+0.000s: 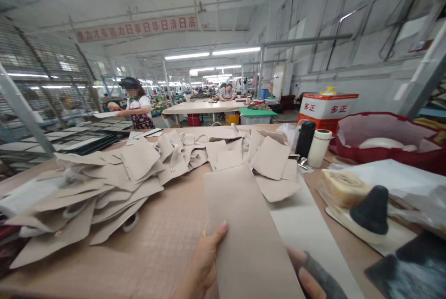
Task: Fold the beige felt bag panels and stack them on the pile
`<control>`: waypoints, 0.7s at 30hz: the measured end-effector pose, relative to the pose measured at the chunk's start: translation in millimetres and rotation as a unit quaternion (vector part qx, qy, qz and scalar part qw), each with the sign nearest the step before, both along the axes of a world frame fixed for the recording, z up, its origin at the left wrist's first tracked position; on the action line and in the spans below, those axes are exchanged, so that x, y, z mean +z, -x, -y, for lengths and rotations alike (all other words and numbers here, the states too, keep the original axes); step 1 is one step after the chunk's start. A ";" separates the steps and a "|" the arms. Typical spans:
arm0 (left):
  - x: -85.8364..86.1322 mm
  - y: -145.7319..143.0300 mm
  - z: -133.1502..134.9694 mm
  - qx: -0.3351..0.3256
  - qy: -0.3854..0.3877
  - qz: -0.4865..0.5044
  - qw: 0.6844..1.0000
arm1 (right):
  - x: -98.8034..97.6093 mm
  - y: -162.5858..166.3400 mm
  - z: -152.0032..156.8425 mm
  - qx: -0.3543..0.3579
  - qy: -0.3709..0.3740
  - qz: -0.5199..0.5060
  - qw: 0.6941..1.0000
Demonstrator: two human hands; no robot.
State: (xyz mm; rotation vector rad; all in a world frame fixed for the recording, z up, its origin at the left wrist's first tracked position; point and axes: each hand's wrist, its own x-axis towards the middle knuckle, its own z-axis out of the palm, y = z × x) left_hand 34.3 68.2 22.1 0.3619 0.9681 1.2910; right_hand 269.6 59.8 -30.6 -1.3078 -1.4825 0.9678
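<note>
Strip point(244, 224) edges — both hands point(204, 266) gripping

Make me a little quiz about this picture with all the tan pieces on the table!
1. True or false: the left hand holds the long tan strip by its edge.
2. Which stands beside the white cup: A) a black bottle, B) a green ball, C) a blue shoe?
3. Fill in: the tan pieces are heaped on the ____.

Key: 1 true; 2 A; 3 table.
</note>
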 end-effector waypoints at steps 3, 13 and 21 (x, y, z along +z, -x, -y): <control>-4.3 14.2 21.2 -0.021 0.020 -0.029 0.999 | 21.4 25.5 -10.6 0.026 0.093 -0.117 0.988; -24.4 46.0 30.3 0.130 -0.045 -0.333 0.933 | 43.1 79.2 -6.9 0.207 0.175 -0.247 0.930; -20.4 12.1 31.3 -0.057 -0.128 -0.440 0.887 | 51.0 104.4 -6.4 0.215 0.199 -0.192 0.937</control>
